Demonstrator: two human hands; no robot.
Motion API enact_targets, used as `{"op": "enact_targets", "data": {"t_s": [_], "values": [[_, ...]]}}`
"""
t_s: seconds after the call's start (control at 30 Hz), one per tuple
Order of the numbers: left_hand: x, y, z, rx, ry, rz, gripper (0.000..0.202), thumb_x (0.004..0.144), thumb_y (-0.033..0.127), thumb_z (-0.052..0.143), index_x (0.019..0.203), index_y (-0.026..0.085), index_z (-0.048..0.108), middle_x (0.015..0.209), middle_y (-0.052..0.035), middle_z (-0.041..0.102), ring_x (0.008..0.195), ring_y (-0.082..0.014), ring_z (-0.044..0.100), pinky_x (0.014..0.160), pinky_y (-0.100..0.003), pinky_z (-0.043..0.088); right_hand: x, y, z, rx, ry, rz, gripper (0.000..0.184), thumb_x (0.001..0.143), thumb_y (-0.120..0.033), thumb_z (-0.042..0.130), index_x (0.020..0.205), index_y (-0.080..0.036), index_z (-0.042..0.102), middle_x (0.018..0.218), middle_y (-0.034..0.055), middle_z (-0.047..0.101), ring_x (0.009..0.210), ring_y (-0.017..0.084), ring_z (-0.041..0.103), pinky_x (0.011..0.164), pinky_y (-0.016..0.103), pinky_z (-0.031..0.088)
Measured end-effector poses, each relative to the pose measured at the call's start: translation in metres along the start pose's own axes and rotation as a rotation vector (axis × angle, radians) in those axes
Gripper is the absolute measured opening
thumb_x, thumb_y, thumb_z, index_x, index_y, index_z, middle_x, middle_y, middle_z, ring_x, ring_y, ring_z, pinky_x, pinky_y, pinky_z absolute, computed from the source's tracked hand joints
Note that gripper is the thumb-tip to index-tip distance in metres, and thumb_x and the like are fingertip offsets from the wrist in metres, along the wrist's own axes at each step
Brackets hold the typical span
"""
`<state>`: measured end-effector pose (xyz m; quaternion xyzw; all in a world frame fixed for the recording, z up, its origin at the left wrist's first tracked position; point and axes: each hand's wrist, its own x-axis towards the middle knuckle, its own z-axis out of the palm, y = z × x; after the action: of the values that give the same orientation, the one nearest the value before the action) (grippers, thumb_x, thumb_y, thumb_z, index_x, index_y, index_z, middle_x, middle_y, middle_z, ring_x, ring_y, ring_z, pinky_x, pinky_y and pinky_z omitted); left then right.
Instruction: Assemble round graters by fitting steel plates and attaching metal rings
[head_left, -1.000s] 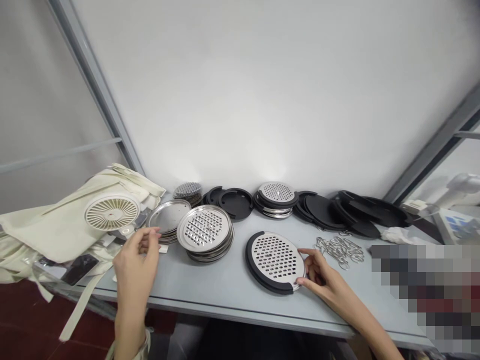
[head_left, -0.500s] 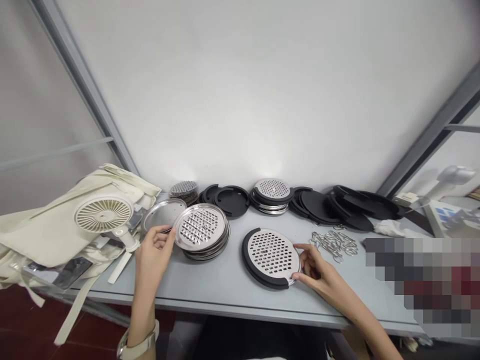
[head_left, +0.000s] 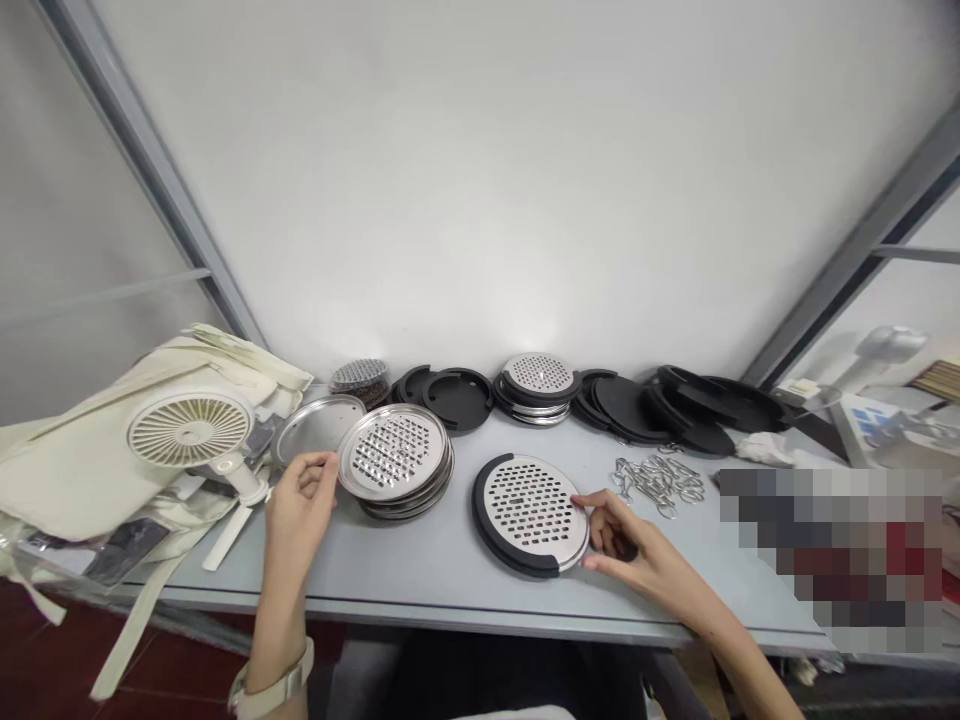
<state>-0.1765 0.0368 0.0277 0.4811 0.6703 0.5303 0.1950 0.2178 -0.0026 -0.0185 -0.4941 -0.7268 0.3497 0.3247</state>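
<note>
A round steel grater plate, seated in a black crescent-shaped holder, lies on the table in front of me. My right hand is at its right edge, index fingertip over the rim and thumb at the lower side. On the left, my left hand has thumb and index finger together at the left rim of the top grater plate of a stack. That plate sits slightly askew over the ones below. Behind the left hand lies a smooth metal disc.
Along the wall stand black round trays, a stack of graters in holders and more black parts. Metal carabiner-like clips lie at right. A white fan and cream bag fill the left end.
The view has shifted slightly, moving everything a little left in the picture. My right thumb has slid down to the grater's edge. The left hand stays at the stack's rim.
</note>
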Motion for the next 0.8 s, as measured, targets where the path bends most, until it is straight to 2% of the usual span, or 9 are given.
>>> {"op": "enact_targets", "data": {"t_s": [0.07, 0.17, 0.3, 0.33, 0.4, 0.43, 0.57, 0.7, 0.8], "values": [[-0.003, 0.002, -0.002, 0.075, 0.068, 0.016, 0.036, 0.074, 0.050, 0.057, 0.088, 0.017, 0.057, 0.068, 0.0000, 0.059, 0.061, -0.0159, 0.057, 0.060, -0.026, 0.045, -0.001, -0.001, 0.000, 0.011, 0.016, 0.011, 0.043, 0.084, -0.042, 0.059, 0.119, -0.024, 0.040, 0.074, -0.0034, 0.050, 0.065, 0.013, 0.047, 0.061, 0.025, 0.039], [-0.019, 0.015, -0.005, 0.160, 0.235, 0.042, 0.028, 0.076, 0.044, 0.057, 0.088, 0.018, 0.057, 0.067, 0.0013, 0.057, 0.062, -0.0155, 0.056, 0.063, -0.027, 0.043, -0.002, -0.001, 0.001, 0.005, 0.110, 0.047, 0.031, 0.090, -0.043, 0.046, 0.115, -0.024, 0.043, 0.071, -0.0029, 0.050, 0.064, 0.014, 0.048, 0.060, 0.026, 0.039], [-0.062, 0.039, 0.000, -0.027, 0.351, 0.073, 0.026, 0.080, 0.043, 0.057, 0.088, 0.018, 0.058, 0.075, -0.0005, 0.058, 0.067, -0.0146, 0.056, 0.061, -0.023, 0.044, -0.004, 0.001, -0.002, -0.127, 0.304, 0.072, 0.024, 0.091, -0.043, 0.042, 0.097, -0.023, 0.052, 0.070, -0.0010, 0.054, 0.065, 0.015, 0.050, 0.064, 0.027, 0.040], [-0.074, 0.043, 0.004, -0.046, 0.340, 0.085, 0.026, 0.081, 0.042, 0.056, 0.089, 0.018, 0.058, 0.078, -0.0007, 0.059, 0.068, -0.0140, 0.056, 0.061, -0.023, 0.044, -0.005, 0.003, -0.004, -0.168, 0.336, 0.078, 0.023, 0.091, -0.043, 0.043, 0.094, -0.022, 0.053, 0.071, -0.0006, 0.055, 0.066, 0.015, 0.051, 0.064, 0.027, 0.040], [-0.093, 0.048, 0.016, -0.049, 0.197, 0.117, 0.024, 0.084, 0.041, 0.053, 0.091, 0.019, 0.058, 0.077, -0.0002, 0.059, 0.064, -0.0124, 0.055, 0.058, -0.021, 0.043, -0.006, 0.010, -0.012, -0.224, 0.405, 0.105, 0.024, 0.089, -0.044, 0.044, 0.090, -0.022, 0.054, 0.072, -0.0002, 0.058, 0.066, 0.015, 0.052, 0.065, 0.027, 0.040], [-0.100, 0.048, 0.023, -0.023, 0.073, 0.140, 0.022, 0.086, 0.039, 0.052, 0.091, 0.019, 0.058, 0.077, -0.0004, 0.060, 0.066, -0.0126, 0.055, 0.058, -0.020, 0.043, -0.007, 0.015, -0.017, -0.253, 0.445, 0.127, 0.025, 0.089, -0.044, 0.044, 0.090, -0.022, 0.054, 0.076, 0.0004, 0.059, 0.068, 0.015, 0.053, 0.066, 0.027, 0.040], [-0.113, 0.045, 0.055, 0.050, -0.265, 0.290, 0.015, 0.089, 0.032, 0.049, 0.086, 0.020, 0.056, 0.070, 0.0008, 0.055, 0.063, -0.0118, 0.052, 0.057, -0.020, 0.041, -0.006, 0.040, -0.046, -0.361, 0.578, 0.230, 0.028, 0.084, -0.047, 0.046, 0.091, -0.021, 0.057, 0.075, 0.0016, 0.062, 0.067, 0.017, 0.056, 0.066, 0.028, 0.042], [-0.115, 0.048, 0.079, 0.021, -0.541, 0.436, 0.008, 0.091, 0.022, 0.046, 0.093, 0.021, 0.054, 0.085, -0.0009, 0.056, 0.078, -0.0133, 0.055, 0.071, -0.024, 0.043, 0.004, 0.060, -0.078, -0.511, 0.519, 0.339, 0.030, 0.077, -0.041, 0.047, 0.092, -0.019, 0.059, 0.073, 0.0050, 0.062, 0.064, 0.019, 0.058, 0.061, 0.030, 0.043], [-0.119, 0.050, 0.091, 0.000, -0.679, 0.470, 0.011, 0.090, 0.017, 0.047, 0.095, 0.022, 0.055, 0.094, -0.0018, 0.056, 0.090, -0.0150, 0.054, 0.080, -0.027, 0.043, 0.013, 0.068, -0.096, -0.676, 0.518, 0.407, 0.027, 0.077, -0.033, 0.045, 0.091, -0.016, 0.062, 0.080, 0.0092, 0.064, 0.069, 0.020, 0.060, 0.065, 0.030, 0.042]]}}
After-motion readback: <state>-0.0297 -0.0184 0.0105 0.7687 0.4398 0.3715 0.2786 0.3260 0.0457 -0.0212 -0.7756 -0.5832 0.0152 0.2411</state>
